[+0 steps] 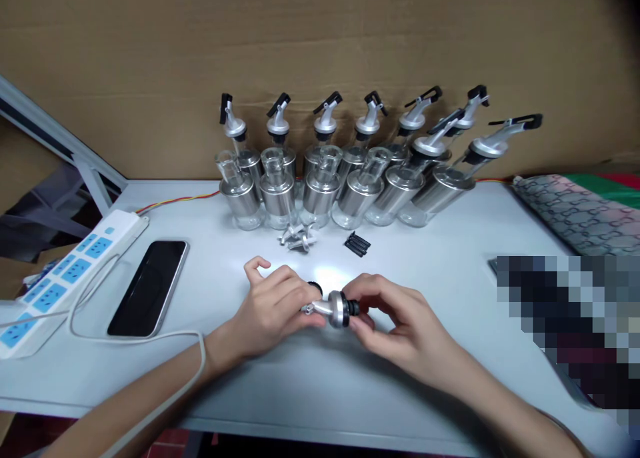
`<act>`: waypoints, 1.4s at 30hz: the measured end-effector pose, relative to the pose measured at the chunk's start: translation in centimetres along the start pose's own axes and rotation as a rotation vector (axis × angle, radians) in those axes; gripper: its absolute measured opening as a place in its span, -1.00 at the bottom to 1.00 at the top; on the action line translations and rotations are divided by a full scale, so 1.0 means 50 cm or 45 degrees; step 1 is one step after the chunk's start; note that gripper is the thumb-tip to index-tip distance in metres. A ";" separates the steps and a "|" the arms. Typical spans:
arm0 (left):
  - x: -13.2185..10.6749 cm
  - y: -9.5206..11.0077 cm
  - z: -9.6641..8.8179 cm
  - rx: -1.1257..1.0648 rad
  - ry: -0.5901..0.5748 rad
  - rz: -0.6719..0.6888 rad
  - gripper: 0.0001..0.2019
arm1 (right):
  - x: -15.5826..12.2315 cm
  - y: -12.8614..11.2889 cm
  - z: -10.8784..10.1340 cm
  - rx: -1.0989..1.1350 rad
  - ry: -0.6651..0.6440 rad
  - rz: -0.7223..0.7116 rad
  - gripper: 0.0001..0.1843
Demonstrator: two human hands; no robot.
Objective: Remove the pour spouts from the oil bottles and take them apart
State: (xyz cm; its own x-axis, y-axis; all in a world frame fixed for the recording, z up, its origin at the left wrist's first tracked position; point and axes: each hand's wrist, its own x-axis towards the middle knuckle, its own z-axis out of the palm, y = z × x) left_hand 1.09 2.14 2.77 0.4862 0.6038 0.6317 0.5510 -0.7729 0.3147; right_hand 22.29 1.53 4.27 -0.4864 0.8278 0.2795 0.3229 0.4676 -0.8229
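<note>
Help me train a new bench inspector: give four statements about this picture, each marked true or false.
1. The left hand is at the spout end of the silver pourer, the right hand at its black stopper. True.
2. The phone lies right of both hands. False: it lies left of them, beside the power strip.
3. Every front-row bottle has a pourer on. False: the four leftmost have bare necks.
4. The small black pieces lie right of the loose silver parts. True.

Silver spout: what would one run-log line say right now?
left hand: on silver spout, narrow end | right hand: at black stopper | beyond: bottles, small silver parts, black pieces
</note>
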 end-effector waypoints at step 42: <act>0.004 0.008 -0.004 -0.486 -0.231 -0.512 -0.46 | 0.014 -0.015 0.007 -0.546 0.144 -0.508 -0.86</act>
State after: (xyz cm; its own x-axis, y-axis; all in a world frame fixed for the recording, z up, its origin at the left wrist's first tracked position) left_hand 1.28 1.91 3.17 0.4164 0.8620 0.2892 0.4493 -0.4716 0.7588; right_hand 21.44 1.66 4.92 -0.5559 0.5792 0.5963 0.4433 0.8134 -0.3767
